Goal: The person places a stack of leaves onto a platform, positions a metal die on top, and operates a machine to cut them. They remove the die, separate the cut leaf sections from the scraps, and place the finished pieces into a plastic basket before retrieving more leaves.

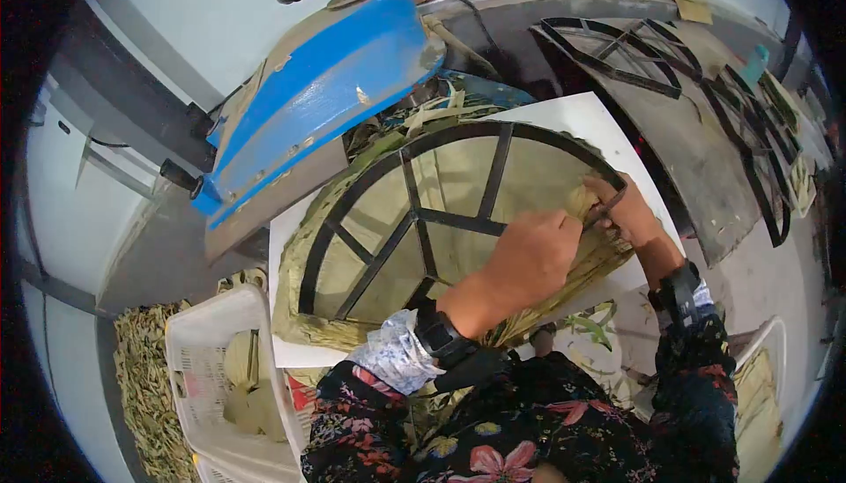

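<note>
"Gripping what, would you say, are those fingers?"

"The right hand (627,208) is holding the end corner of the fan-shaped black frame (458,220), its fingers standing narrow around the bar. The left hand (529,261) is sitting right beside it, knuckles up in a loose fist; its fingertips are hiding underneath, so I'm not able to say what they are pinching, if anything."

"And the frame itself?"

"It is lying in front of the person, on a layer of pale leaves (463,256) that is showing through the panes and sticking out past the rim. A white board (617,135) is supporting the lot."

"What's looking risky?"

"The leaf edge, I'm thinking. It is ruffling near the hands, so a hard tug could be tearing it. With both hands resting at one end, neither is pinning the far end: a sideways push could be sliding the frame out of line with the leaves."

"Anything crowding them farther out?"

"Leaf scraps (445,111) are lying along the board's far edge; a loose one could be slipping under and making a lump. Beyond, a blue machine (322,86) is standing. A white plastic basket (233,309) is holding leaf pieces (256,408) to the left, and spare black frames (617,70) are lying to the right, well apart."
</note>
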### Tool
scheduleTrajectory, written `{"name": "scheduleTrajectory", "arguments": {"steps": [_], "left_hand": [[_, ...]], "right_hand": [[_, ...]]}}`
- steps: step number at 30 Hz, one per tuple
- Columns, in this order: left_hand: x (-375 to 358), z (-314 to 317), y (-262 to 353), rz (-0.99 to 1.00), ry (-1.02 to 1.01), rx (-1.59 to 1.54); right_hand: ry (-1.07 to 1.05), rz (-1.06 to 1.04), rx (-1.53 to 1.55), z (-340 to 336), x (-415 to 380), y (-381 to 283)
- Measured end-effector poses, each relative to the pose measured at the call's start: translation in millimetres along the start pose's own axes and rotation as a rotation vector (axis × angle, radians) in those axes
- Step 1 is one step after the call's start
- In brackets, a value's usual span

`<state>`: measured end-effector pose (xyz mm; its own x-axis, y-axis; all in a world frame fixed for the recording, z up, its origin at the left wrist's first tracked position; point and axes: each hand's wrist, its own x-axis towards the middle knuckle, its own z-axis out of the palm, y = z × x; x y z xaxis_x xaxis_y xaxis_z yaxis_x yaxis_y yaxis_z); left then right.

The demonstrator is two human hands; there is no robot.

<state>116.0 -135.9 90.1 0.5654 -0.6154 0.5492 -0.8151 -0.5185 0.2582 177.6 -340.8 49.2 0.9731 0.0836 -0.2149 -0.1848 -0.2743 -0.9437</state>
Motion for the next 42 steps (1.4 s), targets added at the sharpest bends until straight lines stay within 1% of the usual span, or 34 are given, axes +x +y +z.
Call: {"name": "scheduleTrajectory", "arguments": {"steps": [1, 2, 4, 6, 8, 10, 12, 13, 15, 16, 18, 20, 22, 24, 25, 27, 28, 30, 31, 33, 34, 35, 36, 37, 38, 39, 40, 41, 42], "left_hand": [[0, 0, 0, -0.005, 0.005, 0.001], [1, -2, 2, -0.022, 0.008, -0.009], [1, -2, 3, -0.038, 0.012, -0.022], [1, 2, 1, -0.05, -0.001, 0.007], [0, 8, -2, -0.038, -0.009, 0.009], [-4, 19, -7, -0.02, -0.024, 0.005], [-7, 39, -13, -0.1, -0.006, 0.007], [-9, 47, -14, -0.084, -0.015, -0.009], [-13, 58, -17, -0.193, -0.106, 0.019], [-13, 61, -18, -0.173, -0.116, 0.006], [-13, 64, -18, -0.199, -0.184, 0.02], [-13, 66, -17, -0.196, -0.211, 0.02], [-13, 63, -18, -0.209, -0.225, 0.027], [-11, 57, -19, -0.215, -0.373, 0.046], [-12, 55, -19, -0.233, -0.365, 0.052], [-16, 43, -20, -0.045, -0.081, -0.235], [-24, 30, -19, -0.082, -0.057, -0.206], [-39, -17, -3, -0.046, 0.007, -0.285], [-55, -38, 5, -0.082, 0.025, -0.256], [-96, -74, 25, -0.445, -0.057, -0.921], [-120, -83, 32, -0.463, -0.026, -0.91], [-147, -89, 39, -0.592, -0.05, -1.141], [-169, -90, 45, -0.717, -0.069, -1.378], [-186, -88, 48, -0.729, -0.029, -1.38], [-203, -85, 52, -0.83, -0.084, -1.333], [-218, -81, 56, -0.934, -0.138, -1.288], [-231, -73, 59, -0.953, -0.094, -1.294], [-241, -64, 59, -0.971, -0.139, -1.246], [-251, -53, 60, -0.986, -0.187, -1.195]], "right_hand": [[0.007, -0.047, 0.038, -3, -2, 2], [0.003, -0.047, 0.034, -7, -4, 6], [0.078, 0.096, 0.234, -14, -12, 11], [0.099, 0.118, 0.201, -12, -28, 9], [0.176, 0.069, 0.245, -9, -36, 15], [0.185, 0.085, 0.302, -8, -38, 24], [0.189, 0.085, 0.284, -8, -40, 26], [0.183, 0.121, 0.299, -8, -45, 19], [0.192, 0.107, 0.313, -7, -45, 22], [0.178, 0.085, 0.321, -8, -45, 22], [0.195, 0.109, 0.303, -11, -46, 24], [0.173, 0.093, 0.191, -13, -46, 29], [0.216, 0.074, 0.138, -13, -51, 31], [0.325, -0.093, 0.127, -14, -53, 37], [0.359, -0.093, 0.145, -15, -60, 36], [0.387, -0.112, 0.14, -15, -74, 22], [0.361, -0.248, 0.067, -14, -75, 25], [0.38, -0.294, -0.1, 5, -89, 3], [0.333, -0.311, -0.098, 18, -95, -3], [0.251, -0.585, -0.536, 46, -107, -17], [0.101, -0.712, -0.603, 62, -113, -23], [-0.053, -0.835, -0.67, 81, -120, -30], [-0.142, -0.947, -0.714, 101, -127, -44], [-0.233, -1.058, -0.759, 121, -135, -56], [-0.273, -1.074, -0.764, 137, -139, -63], [-0.37, -1.056, -0.855, 153, -144, -68], [-0.464, -1.038, -0.947, 164, -147, -70], [-0.482, -1.056, -1.031, 174, -147, -66], [-0.517, -1.076, -1.033, 183, -147, -60]]}}
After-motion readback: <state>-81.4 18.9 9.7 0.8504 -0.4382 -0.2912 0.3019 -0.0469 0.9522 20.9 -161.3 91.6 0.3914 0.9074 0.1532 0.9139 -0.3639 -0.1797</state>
